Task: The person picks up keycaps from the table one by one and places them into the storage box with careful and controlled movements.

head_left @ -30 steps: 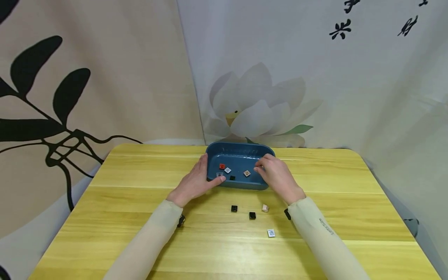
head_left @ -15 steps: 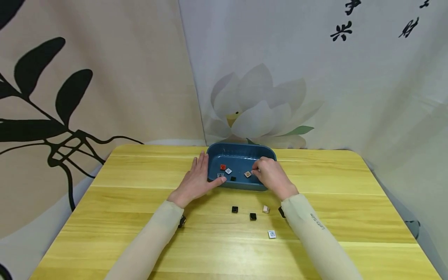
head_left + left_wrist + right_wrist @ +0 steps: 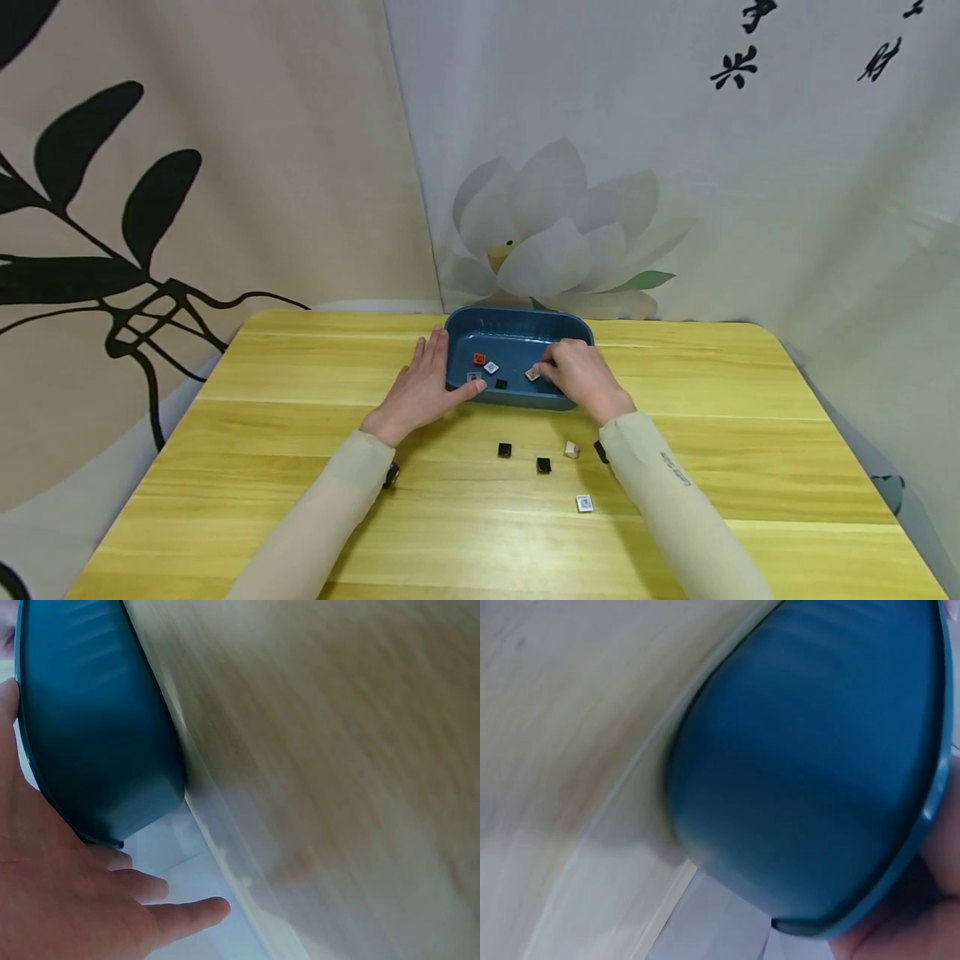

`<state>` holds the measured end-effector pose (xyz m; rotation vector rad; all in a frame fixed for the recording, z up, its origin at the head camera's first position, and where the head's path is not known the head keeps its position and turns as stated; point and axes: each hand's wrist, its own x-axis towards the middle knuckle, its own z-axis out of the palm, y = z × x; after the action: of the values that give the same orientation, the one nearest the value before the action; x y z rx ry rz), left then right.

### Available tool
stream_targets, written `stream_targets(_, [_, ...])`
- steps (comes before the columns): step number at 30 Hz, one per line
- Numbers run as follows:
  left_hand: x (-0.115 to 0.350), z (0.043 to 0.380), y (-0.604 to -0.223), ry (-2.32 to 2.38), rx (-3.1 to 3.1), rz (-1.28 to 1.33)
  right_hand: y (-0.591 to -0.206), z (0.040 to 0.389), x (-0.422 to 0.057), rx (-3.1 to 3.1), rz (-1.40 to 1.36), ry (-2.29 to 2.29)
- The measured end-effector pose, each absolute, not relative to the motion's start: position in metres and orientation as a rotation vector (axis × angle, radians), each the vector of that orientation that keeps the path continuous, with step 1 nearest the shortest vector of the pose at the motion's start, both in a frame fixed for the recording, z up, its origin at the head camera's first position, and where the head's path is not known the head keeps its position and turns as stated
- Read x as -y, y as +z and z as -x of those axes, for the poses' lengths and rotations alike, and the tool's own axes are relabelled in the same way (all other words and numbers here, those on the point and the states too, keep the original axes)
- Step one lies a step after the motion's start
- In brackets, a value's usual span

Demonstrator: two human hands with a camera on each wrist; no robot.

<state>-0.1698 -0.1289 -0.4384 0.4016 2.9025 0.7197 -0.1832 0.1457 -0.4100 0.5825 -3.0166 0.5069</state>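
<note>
A blue rectangular dish (image 3: 517,398) stands at the table's back edge, with several small square keycaps in it. Along its left end lies my left hand (image 3: 420,387), fingers extended and spread, thumb over the front rim. My right hand (image 3: 588,375) reaches over the right side with curled fingers, thumb and fingertip pinching at the corner of a beige keycap (image 3: 532,375). Left of that are a red keycap (image 3: 479,359), a white keycap (image 3: 491,367), a black keycap (image 3: 501,384) and a pale one (image 3: 474,377) by my left thumb. In the right wrist view the dish wall hides my right fingertips.
On the wooden table (image 3: 315,467) in front of the dish lie two black keycaps (image 3: 505,450), a cream keycap (image 3: 572,450) and a white keycap (image 3: 584,503). A printed curtain (image 3: 555,217) hangs right behind the table.
My right hand has moved left and slightly forward inside the dish, bringing its fingertips to the beige keycap. My left hand keeps its place at the dish's left end.
</note>
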Motion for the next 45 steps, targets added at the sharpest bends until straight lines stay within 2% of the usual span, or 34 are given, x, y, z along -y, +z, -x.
stream_targets(9, [0.130,0.168,-0.433,0.680,-2.913,-0.399,-0.404,0.162,-0.156,2.868,-0.478,0.442])
stream_targets(25, [0.132,0.167,-0.432,0.641,-2.897,-0.458,-0.402,0.111,-0.180,2.745,-0.505,0.474])
stream_targets(45, [0.127,0.170,-0.435,0.685,-2.880,-0.497,-0.410,0.051,-0.209,2.816,-1.089,0.447])
